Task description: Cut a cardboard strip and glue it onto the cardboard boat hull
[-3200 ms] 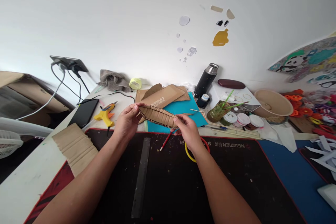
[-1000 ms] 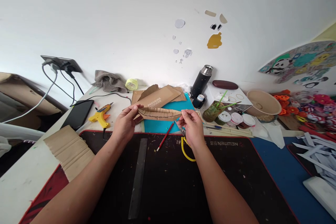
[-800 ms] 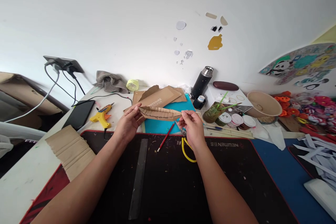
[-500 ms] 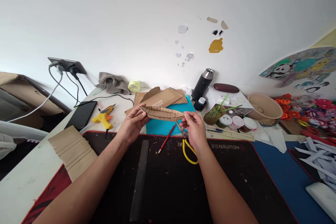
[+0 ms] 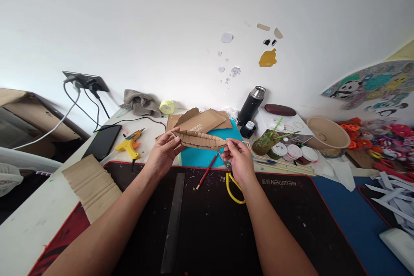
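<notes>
A curved, boat-shaped piece of corrugated cardboard (image 5: 203, 139) is held up between both hands, its ends tapering to points. My left hand (image 5: 164, 152) pinches its left end between thumb and fingers. At the right tip, my right hand (image 5: 238, 156) grips it the same way. Below the cardboard lie a red pencil (image 5: 207, 171) and scissors with yellow handles (image 5: 233, 189), the latter partly hidden by my right hand and forearm. A blue sheet (image 5: 197, 158) rests behind them, and a dark ruler (image 5: 173, 224) lies on the black desk mat (image 5: 207, 233).
To the left are a yellow glue gun (image 5: 129, 146), a black phone (image 5: 101, 141) and a flat cardboard piece (image 5: 92, 187). Cardboard scraps (image 5: 207, 121), a black thermos (image 5: 251, 105), paint jars (image 5: 293, 152) and a bowl (image 5: 328, 133) stand behind. Paper strips (image 5: 393, 200) lie at right.
The view has shifted slightly, so the surroundings sit a little further right and lower. Both hands keep their hold on the cardboard, with hardly any movement.
</notes>
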A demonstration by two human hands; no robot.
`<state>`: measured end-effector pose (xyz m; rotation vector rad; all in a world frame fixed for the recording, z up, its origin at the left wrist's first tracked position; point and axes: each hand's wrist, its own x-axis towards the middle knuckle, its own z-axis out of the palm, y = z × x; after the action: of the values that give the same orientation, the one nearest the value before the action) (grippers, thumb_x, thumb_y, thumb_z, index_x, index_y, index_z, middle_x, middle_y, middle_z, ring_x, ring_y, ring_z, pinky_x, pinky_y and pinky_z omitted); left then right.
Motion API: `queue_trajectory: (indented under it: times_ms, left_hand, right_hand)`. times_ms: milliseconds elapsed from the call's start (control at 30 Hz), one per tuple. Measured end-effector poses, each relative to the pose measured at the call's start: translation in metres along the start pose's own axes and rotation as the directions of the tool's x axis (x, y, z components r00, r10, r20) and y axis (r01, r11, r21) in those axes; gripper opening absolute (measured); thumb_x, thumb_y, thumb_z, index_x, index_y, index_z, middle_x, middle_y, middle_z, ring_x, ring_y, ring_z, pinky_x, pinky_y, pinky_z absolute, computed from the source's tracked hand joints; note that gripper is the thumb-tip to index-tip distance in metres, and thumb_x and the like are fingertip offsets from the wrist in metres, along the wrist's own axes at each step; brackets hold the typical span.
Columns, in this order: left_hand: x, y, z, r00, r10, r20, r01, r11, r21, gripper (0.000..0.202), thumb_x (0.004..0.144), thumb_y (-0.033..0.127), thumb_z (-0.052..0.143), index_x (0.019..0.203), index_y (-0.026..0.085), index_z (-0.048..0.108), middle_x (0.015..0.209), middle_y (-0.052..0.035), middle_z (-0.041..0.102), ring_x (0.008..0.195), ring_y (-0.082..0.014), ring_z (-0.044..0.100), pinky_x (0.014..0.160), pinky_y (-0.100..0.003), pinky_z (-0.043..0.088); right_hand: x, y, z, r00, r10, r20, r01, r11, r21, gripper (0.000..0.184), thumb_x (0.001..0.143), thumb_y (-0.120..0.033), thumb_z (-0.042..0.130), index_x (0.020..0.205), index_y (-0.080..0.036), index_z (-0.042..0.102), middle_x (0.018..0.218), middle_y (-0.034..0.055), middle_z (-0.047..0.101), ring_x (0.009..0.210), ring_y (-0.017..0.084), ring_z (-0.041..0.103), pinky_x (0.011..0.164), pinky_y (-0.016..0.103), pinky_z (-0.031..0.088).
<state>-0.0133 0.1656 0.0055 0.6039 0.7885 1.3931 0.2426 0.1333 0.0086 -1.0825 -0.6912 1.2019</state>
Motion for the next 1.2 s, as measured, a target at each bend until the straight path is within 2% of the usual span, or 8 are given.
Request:
queue_trajectory:
  times_ms: [333, 667, 933, 1100, 1200]
  left_hand:
    - [0.003, 0.003, 0.000, 0.999, 0.039, -0.037, -0.038, 0.999, 0.023, 0.044, 0.069, 0.024, 0.098, 0.111, 0.025, 0.085, 0.111, -0.0024, 0.083, 0.096, -0.0197, 0.078, 0.090, -0.035, 0.066]
    - [0.001, 0.006, 0.001, 0.999, 0.030, -0.036, -0.029, 0.999, 0.019, 0.042, 0.071, 0.024, 0.098, 0.110, 0.025, 0.084, 0.108, -0.0027, 0.085, 0.098, -0.0207, 0.079, 0.090, -0.035, 0.066]
    - [-0.003, 0.003, 0.004, 0.995, 0.090, 0.052, -0.094, 0.992, 0.087, 0.039, 0.074, 0.020, 0.094, 0.111, 0.029, 0.085, 0.129, -0.0029, 0.083, 0.113, -0.0236, 0.076, 0.096, -0.037, 0.064]
    - [-0.006, 0.002, 0.005, 0.995, 0.062, 0.083, -0.073, 0.987, 0.142, 0.046, 0.074, 0.020, 0.092, 0.119, 0.027, 0.085, 0.141, -0.0079, 0.080, 0.124, -0.0287, 0.073, 0.096, -0.037, 0.062]
    - [-0.007, 0.002, 0.006, 0.997, 0.017, 0.076, -0.029, 0.987, 0.158, 0.050, 0.073, 0.022, 0.093, 0.123, 0.024, 0.085, 0.142, -0.0117, 0.080, 0.123, -0.0294, 0.074, 0.092, -0.034, 0.061]
  right_hand:
    - [-0.002, -0.003, 0.002, 0.997, 0.075, -0.010, -0.074, 0.996, 0.045, 0.066, 0.064, -0.073, 0.100, 0.099, -0.020, 0.081, 0.073, -0.0003, 0.072, 0.058, 0.016, 0.069, 0.050, 0.025, 0.049]
    - [-0.002, -0.003, 0.003, 0.998, 0.057, 0.011, -0.058, 0.997, 0.051, 0.062, 0.066, -0.070, 0.100, 0.100, -0.022, 0.080, 0.074, -0.0018, 0.071, 0.057, 0.015, 0.068, 0.050, 0.024, 0.048]
    - [-0.001, 0.003, 0.004, 0.997, 0.077, 0.005, -0.077, 0.997, 0.014, 0.060, 0.069, -0.068, 0.097, 0.103, -0.022, 0.078, 0.073, -0.0012, 0.073, 0.056, 0.017, 0.070, 0.049, 0.025, 0.049]
    - [-0.002, 0.002, 0.001, 1.000, 0.030, -0.007, -0.031, 0.999, -0.013, 0.055, 0.072, -0.061, 0.098, 0.105, -0.021, 0.080, 0.073, -0.0020, 0.072, 0.059, 0.016, 0.072, 0.051, 0.024, 0.049]
    - [-0.002, 0.002, 0.001, 1.000, 0.007, -0.002, -0.007, 1.000, -0.026, 0.053, 0.072, -0.060, 0.098, 0.104, -0.021, 0.081, 0.074, -0.0020, 0.071, 0.060, 0.016, 0.072, 0.051, 0.024, 0.050]
